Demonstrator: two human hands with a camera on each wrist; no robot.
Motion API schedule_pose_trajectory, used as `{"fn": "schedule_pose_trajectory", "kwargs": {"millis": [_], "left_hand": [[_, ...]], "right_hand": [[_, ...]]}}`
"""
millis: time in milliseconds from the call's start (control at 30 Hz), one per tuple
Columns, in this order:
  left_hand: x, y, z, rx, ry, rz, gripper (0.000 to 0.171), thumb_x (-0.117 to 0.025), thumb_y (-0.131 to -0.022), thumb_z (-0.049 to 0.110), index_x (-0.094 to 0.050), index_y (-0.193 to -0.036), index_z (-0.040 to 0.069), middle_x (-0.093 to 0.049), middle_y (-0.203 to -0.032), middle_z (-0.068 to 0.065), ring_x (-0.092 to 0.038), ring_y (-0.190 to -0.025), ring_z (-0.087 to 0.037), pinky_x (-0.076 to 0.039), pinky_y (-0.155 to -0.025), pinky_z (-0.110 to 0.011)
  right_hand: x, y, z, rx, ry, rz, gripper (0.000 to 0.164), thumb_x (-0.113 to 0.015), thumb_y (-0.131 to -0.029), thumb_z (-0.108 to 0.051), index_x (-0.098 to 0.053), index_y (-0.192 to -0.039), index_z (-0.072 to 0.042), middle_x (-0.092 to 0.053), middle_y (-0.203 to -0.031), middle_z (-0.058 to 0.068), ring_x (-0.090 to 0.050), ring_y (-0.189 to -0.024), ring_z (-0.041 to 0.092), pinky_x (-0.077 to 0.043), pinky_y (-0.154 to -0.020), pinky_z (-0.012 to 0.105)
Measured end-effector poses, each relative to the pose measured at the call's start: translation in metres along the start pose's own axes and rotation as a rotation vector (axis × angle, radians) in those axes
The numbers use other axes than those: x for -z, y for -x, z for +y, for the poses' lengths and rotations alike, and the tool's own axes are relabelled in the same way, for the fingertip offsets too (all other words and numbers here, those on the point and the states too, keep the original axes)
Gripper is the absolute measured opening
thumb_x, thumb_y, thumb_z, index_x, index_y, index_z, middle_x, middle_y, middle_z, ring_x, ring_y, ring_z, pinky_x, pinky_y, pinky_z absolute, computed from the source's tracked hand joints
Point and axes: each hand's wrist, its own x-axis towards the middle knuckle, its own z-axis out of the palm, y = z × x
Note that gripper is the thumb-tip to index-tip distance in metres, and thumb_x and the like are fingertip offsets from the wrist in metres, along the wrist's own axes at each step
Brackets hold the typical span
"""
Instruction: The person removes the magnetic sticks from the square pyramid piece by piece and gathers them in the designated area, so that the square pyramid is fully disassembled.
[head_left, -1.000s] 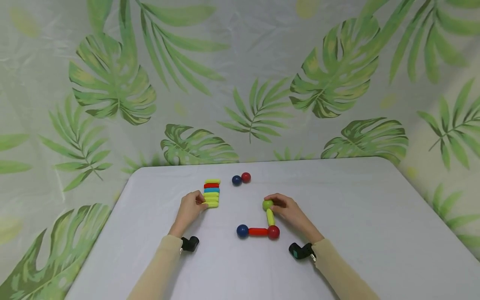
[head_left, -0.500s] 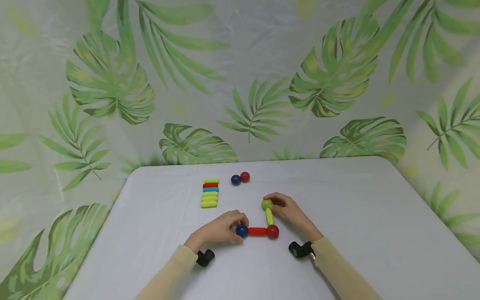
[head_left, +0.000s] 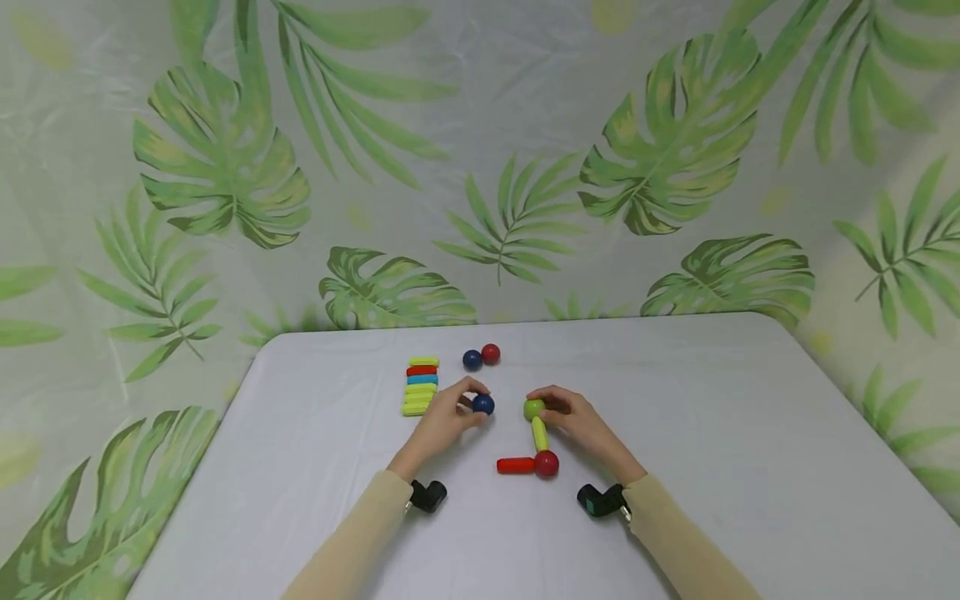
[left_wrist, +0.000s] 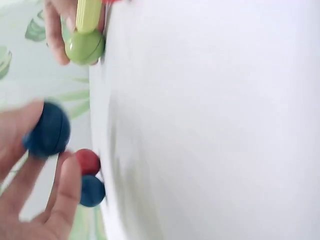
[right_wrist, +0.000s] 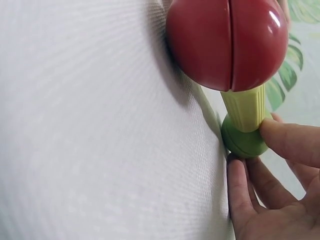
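Note:
My left hand (head_left: 444, 423) pinches a blue ball (head_left: 483, 404) between thumb and fingers; in the left wrist view this blue ball (left_wrist: 49, 130) appears lifted off the cloth. To its right, my right hand (head_left: 576, 418) grips a green ball (head_left: 534, 409). A yellow rod (head_left: 540, 435) joins the green ball to a red ball (head_left: 547, 464) nearer the front. From that red ball a red rod (head_left: 516, 466) points left, its left end bare. The right wrist view has the red ball (right_wrist: 227, 42) up close, with thumb and fingers around the green ball (right_wrist: 244, 137) behind it.
A column of yellow, red and blue rods (head_left: 422, 389) lies left of my left hand. Farther back, another blue ball (head_left: 472, 360) and another red ball (head_left: 491, 354) sit side by side on the white-covered table (head_left: 675, 400). A leaf-patterned cloth (head_left: 525, 125) hangs behind.
My left hand went from the rod column to the blue ball at the red rod's left end, took it off and carried it away from me. The right hand stayed put.

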Motion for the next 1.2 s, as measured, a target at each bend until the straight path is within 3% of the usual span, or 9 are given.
{"fn": "schedule_pose_trajectory", "kwargs": {"millis": [133, 233, 433, 600, 767, 867, 1033, 1100, 1200], "left_hand": [[-0.006, -0.023, -0.006, 0.083, -0.006, 0.176, 0.027, -0.069, -0.088, 0.006, -0.062, -0.114, 0.004, -0.06, -0.115, -0.012, -0.06, -0.083, -0.022, -0.054, -0.07, -0.028], [-0.01, -0.038, -0.01, 0.12, -0.064, 0.239, 0.026, -0.068, -0.088, 0.006, -0.064, -0.114, 0.004, -0.061, -0.117, -0.013, -0.06, -0.091, -0.024, -0.053, -0.079, -0.033], [-0.013, -0.053, -0.015, 0.153, -0.112, 0.262, 0.027, -0.068, -0.088, 0.002, -0.067, -0.114, 0.005, -0.06, -0.124, -0.015, -0.053, -0.116, -0.03, -0.04, -0.101, -0.042], [-0.012, -0.057, -0.016, 0.154, -0.139, 0.258, 0.03, -0.068, -0.087, 0.0, -0.066, -0.116, 0.003, -0.059, -0.123, -0.016, -0.054, -0.11, -0.03, -0.044, -0.097, -0.041], [-0.006, -0.047, -0.009, 0.056, -0.196, 0.267, 0.029, -0.069, -0.086, 0.001, -0.066, -0.115, 0.004, -0.059, -0.118, -0.013, -0.06, -0.09, -0.025, -0.052, -0.081, -0.033], [-0.006, -0.029, 0.001, -0.033, -0.169, 0.107, 0.022, -0.068, -0.088, 0.004, -0.066, -0.11, 0.007, -0.058, -0.11, -0.008, -0.057, -0.081, -0.019, -0.051, -0.071, -0.027], [-0.022, 0.002, 0.019, -0.116, -0.153, -0.374, 0.025, -0.067, -0.089, 0.01, -0.064, -0.114, 0.014, -0.058, -0.106, 0.002, -0.053, -0.093, -0.012, -0.047, -0.08, -0.022], [-0.029, 0.01, 0.024, -0.135, -0.24, -0.44, 0.029, -0.068, -0.089, 0.011, -0.063, -0.116, 0.018, -0.056, -0.103, 0.006, -0.052, -0.093, -0.009, -0.046, -0.081, -0.02], [-0.035, 0.016, 0.03, -0.16, -0.391, -0.427, 0.031, -0.068, -0.088, 0.011, -0.063, -0.117, 0.021, -0.053, -0.095, 0.008, -0.049, -0.086, -0.007, -0.044, -0.077, -0.018]], "right_hand": [[-0.002, 0.006, -0.014, -0.012, 0.001, -0.015, 0.029, -0.053, -0.095, 0.002, -0.055, -0.123, 0.009, -0.054, -0.124, 0.025, -0.05, -0.114, 0.039, -0.039, -0.099, 0.051], [-0.005, 0.008, -0.017, -0.013, -0.009, -0.019, 0.03, -0.053, -0.095, 0.002, -0.055, -0.124, 0.008, -0.054, -0.125, 0.025, -0.05, -0.114, 0.039, -0.039, -0.1, 0.051], [-0.005, 0.008, -0.015, 0.007, -0.009, -0.016, 0.029, -0.053, -0.095, 0.002, -0.056, -0.123, 0.008, -0.054, -0.124, 0.025, -0.05, -0.114, 0.039, -0.038, -0.1, 0.052], [-0.004, 0.008, -0.015, 0.006, -0.002, -0.016, 0.029, -0.053, -0.095, 0.002, -0.056, -0.123, 0.008, -0.054, -0.124, 0.024, -0.05, -0.114, 0.039, -0.038, -0.1, 0.052], [-0.003, 0.007, -0.016, 0.003, -0.003, -0.021, 0.03, -0.052, -0.095, 0.002, -0.055, -0.124, 0.008, -0.054, -0.125, 0.025, -0.05, -0.115, 0.039, -0.038, -0.1, 0.051], [-0.002, 0.007, -0.015, 0.003, 0.003, -0.027, 0.03, -0.052, -0.095, 0.002, -0.054, -0.125, 0.008, -0.054, -0.125, 0.025, -0.05, -0.116, 0.039, -0.038, -0.1, 0.051], [0.001, 0.007, -0.015, 0.008, 0.0, -0.013, 0.03, -0.053, -0.094, 0.003, -0.055, -0.123, 0.009, -0.055, -0.124, 0.025, -0.051, -0.115, 0.04, -0.038, -0.1, 0.052], [0.002, 0.006, -0.013, 0.015, -0.008, -0.01, 0.029, -0.053, -0.094, 0.004, -0.055, -0.123, 0.009, -0.055, -0.123, 0.025, -0.051, -0.115, 0.041, -0.038, -0.1, 0.053], [0.002, 0.005, -0.011, 0.022, -0.011, -0.022, 0.03, -0.053, -0.094, 0.003, -0.054, -0.124, 0.009, -0.055, -0.124, 0.026, -0.05, -0.116, 0.041, -0.038, -0.1, 0.053]]}}
